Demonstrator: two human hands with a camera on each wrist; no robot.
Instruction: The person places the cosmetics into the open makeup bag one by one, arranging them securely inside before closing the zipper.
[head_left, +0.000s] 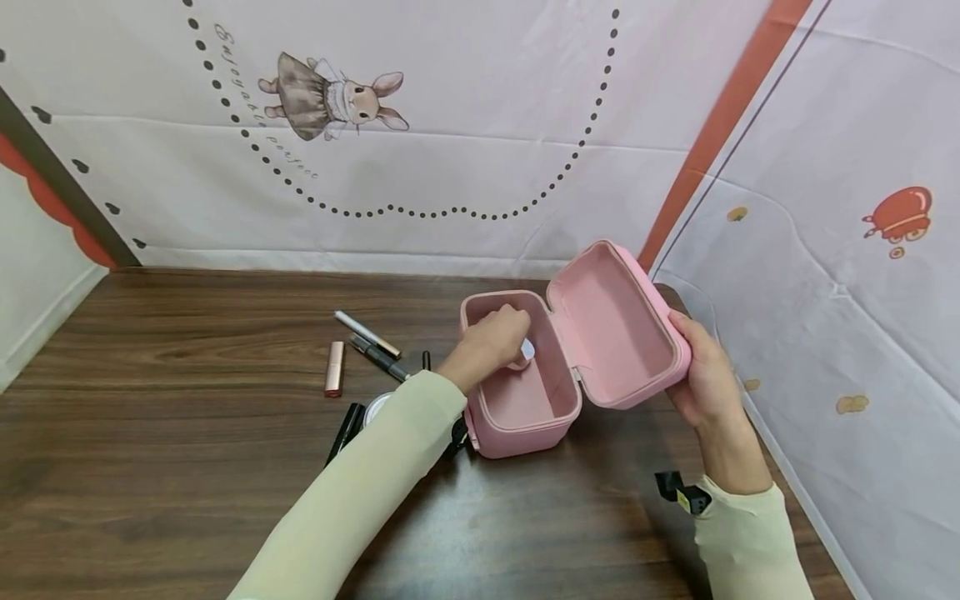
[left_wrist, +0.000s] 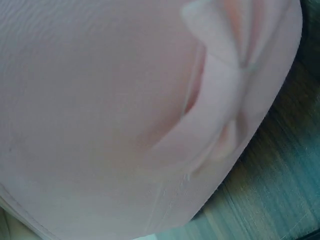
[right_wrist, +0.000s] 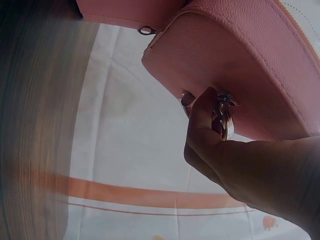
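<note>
Head view: on the table lie a lipstick and pens; the left hand, fingers curled round a small white item, reaches into the open pink case, while the right hand grips its raised lid.

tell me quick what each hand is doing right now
Left hand: inside the pink case, fingers curled round a small white thing.
Right hand: gripping the open lid.
</note>
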